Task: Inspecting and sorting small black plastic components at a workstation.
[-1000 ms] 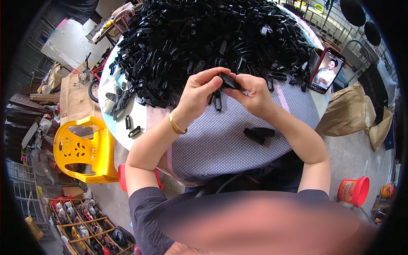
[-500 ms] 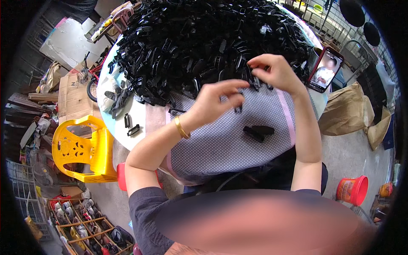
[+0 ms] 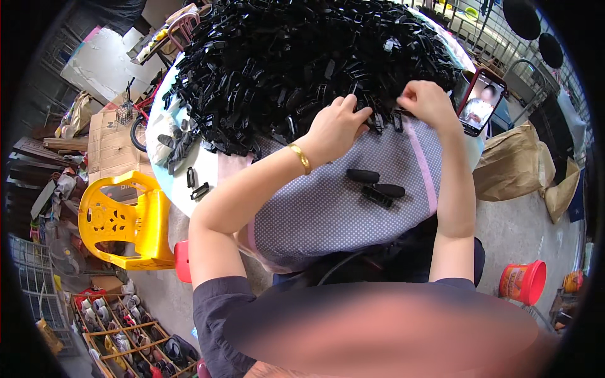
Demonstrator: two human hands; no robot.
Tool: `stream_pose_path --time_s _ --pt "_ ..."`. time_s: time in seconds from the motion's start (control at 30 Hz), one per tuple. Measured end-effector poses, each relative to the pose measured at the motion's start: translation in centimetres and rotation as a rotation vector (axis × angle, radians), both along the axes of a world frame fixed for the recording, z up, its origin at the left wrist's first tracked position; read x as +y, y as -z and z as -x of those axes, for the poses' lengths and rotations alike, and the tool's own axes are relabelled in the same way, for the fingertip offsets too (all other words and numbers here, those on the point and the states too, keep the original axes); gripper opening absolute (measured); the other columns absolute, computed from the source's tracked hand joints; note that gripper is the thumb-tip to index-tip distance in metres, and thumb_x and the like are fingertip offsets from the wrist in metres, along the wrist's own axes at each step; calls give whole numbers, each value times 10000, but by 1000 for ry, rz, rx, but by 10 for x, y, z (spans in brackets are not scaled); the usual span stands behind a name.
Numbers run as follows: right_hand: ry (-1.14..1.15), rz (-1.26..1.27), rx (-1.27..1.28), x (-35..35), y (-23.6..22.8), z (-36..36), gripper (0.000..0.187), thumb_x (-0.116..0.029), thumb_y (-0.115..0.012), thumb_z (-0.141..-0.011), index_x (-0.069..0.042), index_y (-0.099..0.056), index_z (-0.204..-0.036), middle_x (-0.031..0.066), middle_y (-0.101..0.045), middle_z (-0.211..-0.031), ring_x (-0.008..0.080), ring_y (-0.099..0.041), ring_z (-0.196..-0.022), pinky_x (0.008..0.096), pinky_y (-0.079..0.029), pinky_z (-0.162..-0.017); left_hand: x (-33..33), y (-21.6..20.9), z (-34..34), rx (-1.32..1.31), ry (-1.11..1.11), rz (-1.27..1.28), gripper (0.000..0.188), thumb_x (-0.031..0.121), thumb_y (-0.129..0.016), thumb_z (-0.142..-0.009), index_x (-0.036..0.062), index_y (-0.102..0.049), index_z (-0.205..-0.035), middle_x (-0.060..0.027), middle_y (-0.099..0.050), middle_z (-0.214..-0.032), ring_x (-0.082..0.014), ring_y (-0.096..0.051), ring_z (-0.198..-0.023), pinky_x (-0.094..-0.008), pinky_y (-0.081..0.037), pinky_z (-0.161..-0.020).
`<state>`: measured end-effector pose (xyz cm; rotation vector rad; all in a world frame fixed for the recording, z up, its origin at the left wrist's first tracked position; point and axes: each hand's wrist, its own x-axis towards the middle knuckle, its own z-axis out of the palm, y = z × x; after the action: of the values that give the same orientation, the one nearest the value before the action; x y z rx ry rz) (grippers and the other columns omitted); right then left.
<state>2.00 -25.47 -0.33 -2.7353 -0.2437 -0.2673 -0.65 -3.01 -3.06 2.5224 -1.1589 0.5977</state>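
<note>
A large heap of black plastic parts (image 3: 283,69) covers the far part of a round table. My left hand (image 3: 337,129), with a gold bangle at its wrist, is at the heap's near edge. Its fingers are bent and drawn together, and their tips are partly hidden. To its right, my right hand (image 3: 430,107) has its fingertips pinched at the heap's right front; what lies between them is too small to tell. Below the hands, a smooth black oblong piece (image 3: 363,176), a second one (image 3: 389,189) and a black frame-like piece (image 3: 376,198) lie on the dotted grey cloth (image 3: 315,220).
A phone (image 3: 483,103) stands upright at the table's right edge. Two loose black pieces (image 3: 200,191) and dark gloves (image 3: 181,146) lie on the left. Around the table are a yellow chair (image 3: 126,220), a red bucket (image 3: 524,282) and brown paper bags (image 3: 517,160).
My left hand has moved up to the heap's edge, its fingers more curled. My right hand has shifted right. Another smooth oblong piece now shows on the cloth beside the others.
</note>
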Motion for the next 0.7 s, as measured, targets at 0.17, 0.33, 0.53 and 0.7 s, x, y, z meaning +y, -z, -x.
stream_pose_path --time_s 0.17,0.33,0.53,0.7 --pt "-95 197 236 13 2 6 371 -332 -739 -624 -68 -658 -871 122 -657 -881 276 -628 -869 367 -494 -765 -8 6 -7 76 -120 41 222 202 -633 -806 41 -599 -955 -134 -564 -849 -288 -563 -799 -363 -481 -709" --pt "-90 258 170 23 6 11 241 -130 -594 -680 -82 -645 -910 118 -654 -932 280 -618 -904 378 -489 -780 -1 1 -8 225 -185 141 182 95 -623 -776 16 -569 -932 -149 -578 -853 -313 -589 -752 -392 -493 -699" --pt "-200 -255 -168 27 10 4 246 -107 -541 -781 -42 -592 -1013 71 -618 -787 189 -589 -708 301 -473 -657 16 -5 -2 492 -199 490 311 85 -630 -777 2 -575 -1071 -86 -602 -871 -165 -568 -728 -274 -480 -681" --pt "-528 -761 -91 68 9 27 297 -51 -453 -898 -21 -509 -1188 9 -531 -718 48 -479 -627 189 -429 -587 38 -5 5 1074 -158 928 265 108 -628 -824 7 -583 -1065 -18 -578 -810 -62 -500 -662 -199 -439 -604"
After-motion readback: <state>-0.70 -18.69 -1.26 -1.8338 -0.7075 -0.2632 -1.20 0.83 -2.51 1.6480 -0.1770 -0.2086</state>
